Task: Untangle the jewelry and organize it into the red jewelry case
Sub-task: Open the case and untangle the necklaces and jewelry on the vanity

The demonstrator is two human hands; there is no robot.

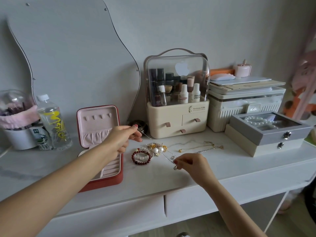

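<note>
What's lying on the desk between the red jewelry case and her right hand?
In the head view, between the red jewelry case and the right hand lie dark red and white bead bracelets and a tangled gold-and-pearl cluster.

Bare forearms, no sleeves, dark red polished fingernails

Jewelry case (109, 175) lies left of tangled jewelry (150, 151); cosmetics organizer (177, 117) stands behind.

On the far side of the white dresser (171, 178) I see a cream cosmetics organizer (177, 106). A water bottle (53, 122) stands far left, and stacked grey and cream boxes (268, 134) sit right.
</note>
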